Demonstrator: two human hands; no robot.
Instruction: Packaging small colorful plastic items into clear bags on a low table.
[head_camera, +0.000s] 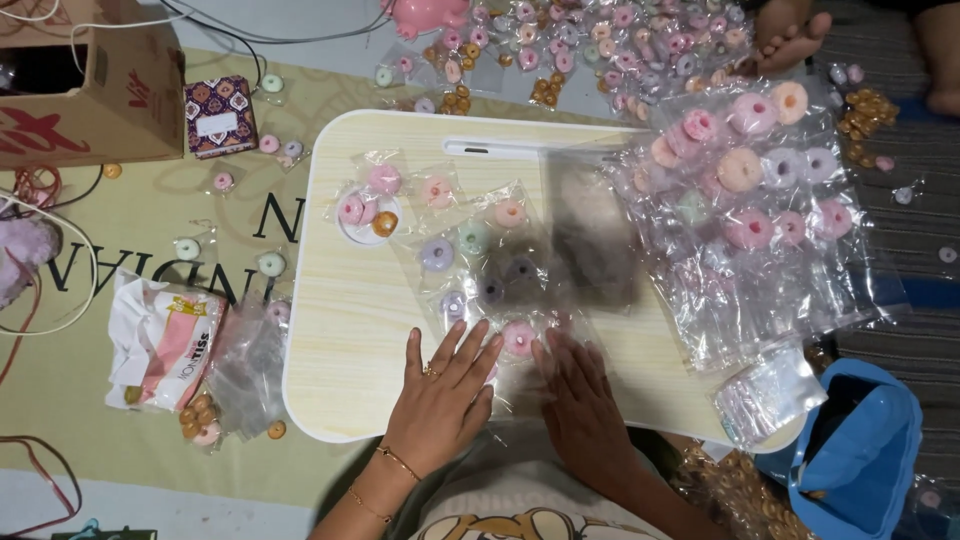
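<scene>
While both hands are lying flat w/ fingers spread, the left hand (440, 385) and right hand (578, 395) are pressing a clear bag (505, 275) of ring candies onto the small table (350, 330), gripping nothing. A pink ring (518, 338) is sitting between the fingertips. Risk, imo: the slippery plastic is prob sliding under the palms, & loose rings are rolling off the near edge. Crowding things: a big heap of bagged candies (745, 200) is covering the table's right side, a stack of empty bags (765, 395) is hanging over the corner, & a cardboard box (90, 90) and tissue pack (160, 345) are sitting on the mat to the left.
</scene>
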